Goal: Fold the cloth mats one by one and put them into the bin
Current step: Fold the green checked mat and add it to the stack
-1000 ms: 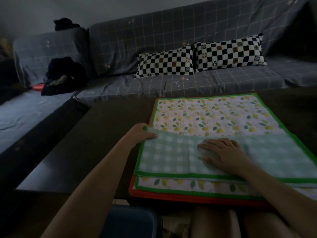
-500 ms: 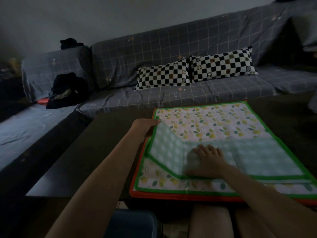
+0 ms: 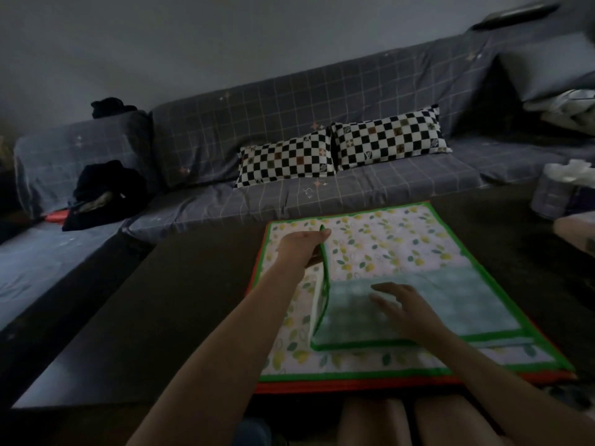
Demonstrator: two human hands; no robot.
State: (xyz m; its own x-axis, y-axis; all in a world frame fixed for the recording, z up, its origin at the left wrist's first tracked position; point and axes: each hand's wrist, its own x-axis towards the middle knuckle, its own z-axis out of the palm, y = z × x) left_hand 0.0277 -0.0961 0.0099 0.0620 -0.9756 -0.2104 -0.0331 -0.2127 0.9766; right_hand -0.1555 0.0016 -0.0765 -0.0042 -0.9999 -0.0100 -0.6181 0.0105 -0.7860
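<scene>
A stack of cloth mats with a lemon-leaf print and green and red borders lies on the dark table. The top mat is folded in half, its green-checked underside up. My left hand pinches the left end of this folded mat and holds it lifted, standing on edge above the stack. My right hand lies flat with spread fingers on the middle of the folded mat. A dark blue bin edge shows at the bottom, under the table's near edge.
A grey checked sofa runs behind the table with two black-and-white checkered pillows. Dark clothes lie on its left part. A tissue pack stands at the table's right. My knees are below the table edge.
My left hand has lifted the folded mat's left end up and carried it rightward, from lying flat to standing upright. My right hand stayed pressed on the mat. The view tilted upward.
</scene>
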